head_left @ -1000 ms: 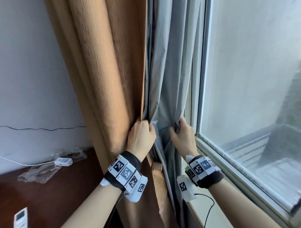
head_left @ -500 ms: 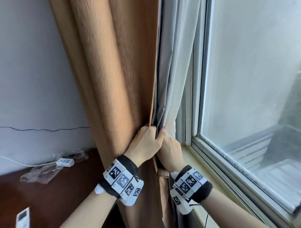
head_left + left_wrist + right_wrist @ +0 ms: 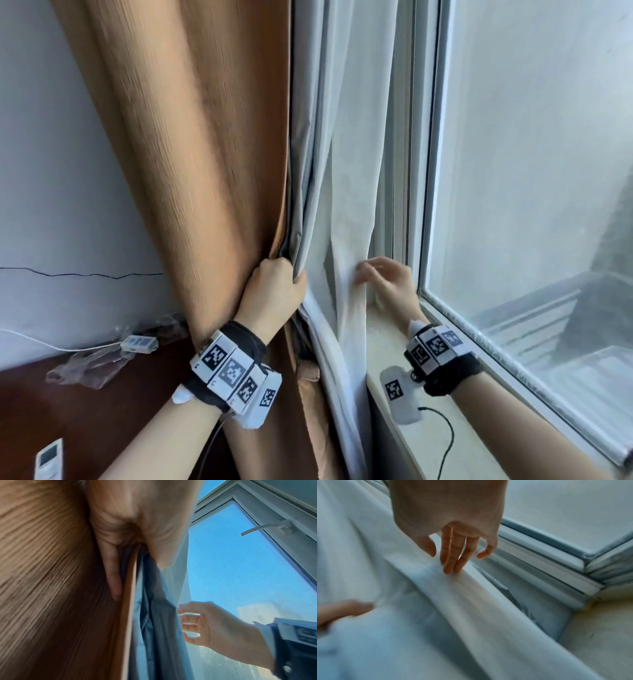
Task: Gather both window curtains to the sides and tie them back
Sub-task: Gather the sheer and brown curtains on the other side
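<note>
Step in hand: gathering the left-side curtains, tie-back not started. Left hand [image 3: 274, 291] is fisted around the inner edge of the tan ribbed curtain [image 3: 205, 154] plus the grey lining [image 3: 305, 178] bunched behind it; the left wrist view shows the thumb clamping the folds. Right hand [image 3: 387, 284], at 3 o'clock from the left one, has fingers spread and nearly straight and grips nothing. In the right wrist view its fingertips [image 3: 452, 566] just brush a fold of the white sheer curtain [image 3: 352, 171], which hangs loose between the lining and the window frame [image 3: 424, 205], lower end trailing past the windowsill [image 3: 387, 342]. Next move, my read: right hand closes on the sheer and sweeps it toward 9 o'clock into the left fist, so one bundle is held. Then a hand must be freed for the tie. No tie-back clearly visible; a tan strip [image 3: 308, 373] at 6 o'clock below the left hand may be it, can't confirm.
</note>
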`<state>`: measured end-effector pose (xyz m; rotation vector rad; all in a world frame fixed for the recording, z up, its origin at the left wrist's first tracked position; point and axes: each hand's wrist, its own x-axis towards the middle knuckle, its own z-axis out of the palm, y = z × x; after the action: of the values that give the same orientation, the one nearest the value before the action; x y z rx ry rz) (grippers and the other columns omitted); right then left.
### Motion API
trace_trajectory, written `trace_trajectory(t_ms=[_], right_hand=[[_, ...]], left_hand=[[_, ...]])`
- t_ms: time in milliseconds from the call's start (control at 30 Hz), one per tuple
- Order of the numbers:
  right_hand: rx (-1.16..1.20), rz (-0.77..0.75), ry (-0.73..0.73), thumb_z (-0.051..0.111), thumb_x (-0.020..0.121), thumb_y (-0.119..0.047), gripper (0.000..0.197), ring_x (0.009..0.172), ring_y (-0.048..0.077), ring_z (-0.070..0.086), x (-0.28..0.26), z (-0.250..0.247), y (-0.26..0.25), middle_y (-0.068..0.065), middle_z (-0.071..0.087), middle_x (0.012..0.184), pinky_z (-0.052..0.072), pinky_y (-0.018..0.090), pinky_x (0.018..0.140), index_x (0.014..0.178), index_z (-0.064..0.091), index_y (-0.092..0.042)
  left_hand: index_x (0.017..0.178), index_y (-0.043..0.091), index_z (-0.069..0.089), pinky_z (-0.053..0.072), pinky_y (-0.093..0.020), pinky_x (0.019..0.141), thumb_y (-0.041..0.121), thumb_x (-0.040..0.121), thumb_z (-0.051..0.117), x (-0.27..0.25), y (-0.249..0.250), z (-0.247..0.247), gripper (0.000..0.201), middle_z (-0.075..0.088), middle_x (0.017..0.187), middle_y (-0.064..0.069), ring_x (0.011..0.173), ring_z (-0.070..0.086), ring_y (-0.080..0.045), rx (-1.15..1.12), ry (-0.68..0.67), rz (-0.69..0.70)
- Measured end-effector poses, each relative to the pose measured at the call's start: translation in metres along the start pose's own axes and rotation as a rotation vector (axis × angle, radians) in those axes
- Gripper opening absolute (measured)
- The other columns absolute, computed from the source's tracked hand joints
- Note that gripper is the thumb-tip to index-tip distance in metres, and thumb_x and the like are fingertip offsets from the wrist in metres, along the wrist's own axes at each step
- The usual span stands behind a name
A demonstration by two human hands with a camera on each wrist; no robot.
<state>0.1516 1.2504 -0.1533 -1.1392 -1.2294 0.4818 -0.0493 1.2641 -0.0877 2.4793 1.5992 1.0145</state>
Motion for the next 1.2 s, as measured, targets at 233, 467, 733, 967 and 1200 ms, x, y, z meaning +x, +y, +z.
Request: trace_trajectory(t_ms=[233, 467, 733, 967, 1200], right_hand=[[-0.017, 0.213, -0.291, 0.085, 0.061, -0.053, 0.114, 0.136, 0.015, 0.039, 0.050, 0.009, 0.022, -0.002, 0.034, 0.152, 0.035, 0.045, 0.112, 0.149, 0.015, -0.036], [0.069, 0.127, -0.394, 0.090, 0.058, -0.036, 0.100, 0.118, 0.007, 0.059, 0.063, 0.050, 0.012, -0.010, 0.060, 0.129, 0.048, 0.042, 0.102, 0.141, 0.035, -0.031], [0.165, 0.100, -0.469, 0.082, 0.073, -0.027, 0.078, 0.115, 0.009, 0.061, 0.052, 0.072, 0.008, -0.003, 0.063, 0.126, 0.050, 0.030, 0.096, 0.140, 0.041, -0.024], [0.196, 0.303, -0.564, 0.070, 0.085, -0.013, 0.037, 0.106, 0.021, 0.068, 0.070, 0.075, 0.008, 0.006, 0.072, 0.113, 0.055, 0.033, 0.090, 0.121, 0.063, -0.014], [0.201, 0.270, -0.502, 0.068, 0.089, -0.024, 0.041, 0.112, 0.016, 0.065, 0.070, 0.076, 0.027, 0.002, 0.069, 0.120, 0.052, 0.034, 0.096, 0.128, 0.060, -0.014]], left_hand=[[0.057, 0.006, 0.038, 0.050, -0.042, 0.061, 0.020, 0.087, 0.057, -0.002, -0.010, -0.006, 0.038, 0.063, 0.070, -0.027, 0.072, 0.064, -0.043, 0.020, -0.001, -0.036], [0.051, 0.011, 0.027, 0.047, -0.040, 0.056, 0.017, 0.087, 0.055, -0.004, -0.012, -0.011, 0.046, 0.060, 0.066, -0.027, 0.065, 0.062, -0.042, 0.023, 0.017, -0.052], [0.069, -0.007, 0.056, 0.049, -0.042, 0.062, 0.026, 0.091, 0.058, -0.002, -0.002, -0.012, 0.040, 0.064, 0.078, -0.031, 0.076, 0.064, -0.044, 0.002, -0.020, -0.048], [0.054, 0.008, 0.035, 0.045, -0.038, 0.053, 0.028, 0.092, 0.054, 0.002, -0.003, -0.010, 0.047, 0.061, 0.065, -0.030, 0.063, 0.064, -0.042, -0.017, 0.005, -0.009], [0.050, 0.013, 0.029, 0.051, -0.040, 0.055, 0.019, 0.087, 0.053, 0.009, -0.011, -0.008, 0.045, 0.059, 0.062, -0.024, 0.061, 0.062, -0.039, 0.021, -0.010, -0.045]])
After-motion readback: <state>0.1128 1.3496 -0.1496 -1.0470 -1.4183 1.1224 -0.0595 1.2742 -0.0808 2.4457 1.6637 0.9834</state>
